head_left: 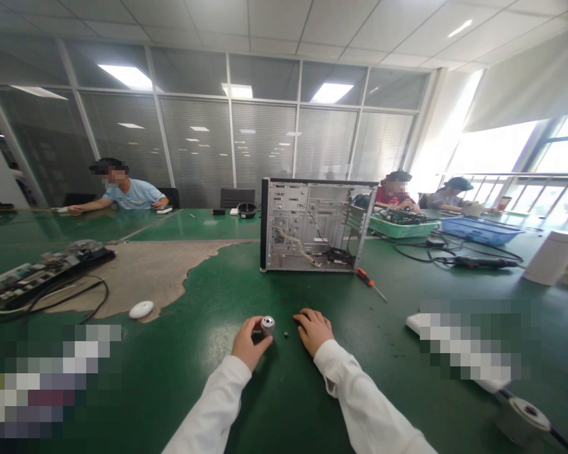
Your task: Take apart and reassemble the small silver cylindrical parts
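Observation:
My left hand (250, 345) is wrapped round the side of a small silver metal cylinder (267, 325) with a dark hole in its top. The cylinder stands upright, at or close to the green tabletop. Just right of it lies a tiny dark metal piece (286, 335), too small to name. My right hand (315, 330) rests palm down on the table, its fingers stretched out and slightly bent, holding nothing. The tiny piece sits between my two hands, apart from both.
An opened computer case (312, 227) stands ahead, a screwdriver (372, 284) beside it. Left are a circuit assembly (47, 272) and a white oval object (141, 309). Rightward are a white power strip (459, 353), a round metal part (525, 419) and baskets (483, 232). Several people sit beyond.

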### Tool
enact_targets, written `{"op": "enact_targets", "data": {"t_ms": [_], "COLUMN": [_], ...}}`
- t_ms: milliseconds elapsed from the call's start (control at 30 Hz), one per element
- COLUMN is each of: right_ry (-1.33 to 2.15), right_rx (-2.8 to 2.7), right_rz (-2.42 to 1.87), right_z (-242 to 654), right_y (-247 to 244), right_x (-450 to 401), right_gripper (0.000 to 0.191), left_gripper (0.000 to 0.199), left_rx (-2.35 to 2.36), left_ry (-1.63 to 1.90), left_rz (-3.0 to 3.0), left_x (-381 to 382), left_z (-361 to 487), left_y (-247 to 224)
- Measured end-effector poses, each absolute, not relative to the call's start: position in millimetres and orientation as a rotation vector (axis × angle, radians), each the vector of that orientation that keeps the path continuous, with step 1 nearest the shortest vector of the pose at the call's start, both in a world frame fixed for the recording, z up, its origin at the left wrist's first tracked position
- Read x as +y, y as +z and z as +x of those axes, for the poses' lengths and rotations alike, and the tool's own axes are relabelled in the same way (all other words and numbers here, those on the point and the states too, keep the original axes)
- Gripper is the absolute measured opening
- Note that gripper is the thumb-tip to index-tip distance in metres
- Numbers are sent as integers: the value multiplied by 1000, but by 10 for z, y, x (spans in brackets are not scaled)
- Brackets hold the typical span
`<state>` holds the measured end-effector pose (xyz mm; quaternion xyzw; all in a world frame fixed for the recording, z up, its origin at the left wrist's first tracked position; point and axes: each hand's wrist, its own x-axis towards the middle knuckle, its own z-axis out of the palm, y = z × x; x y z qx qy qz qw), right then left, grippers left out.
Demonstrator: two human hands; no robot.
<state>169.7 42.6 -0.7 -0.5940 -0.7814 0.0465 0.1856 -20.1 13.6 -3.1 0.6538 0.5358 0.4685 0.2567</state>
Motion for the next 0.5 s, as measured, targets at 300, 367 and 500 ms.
{"op": "enact_targets", "data": {"t_ms": [300,367,500], "right_ry": [154,143,161], "right_rx": [-2109,-2020,-2000], "right_rz": [-1662,-1620,-1291], "right_z": [1694,1687,1586], "right_y": [-22,16,107], "right_x": [439,409,241], "right_gripper": [38,41,38], "left_gripper": [41,43,41], "left_rx": [1429,1423,1399], "left_ry": [1280,1266,1254], "left_rz": [1797,1798,1762], "left_x": [138,146,149], "left_z": [-199,-205,-201], "left_y": [-25,-34,-32]}}
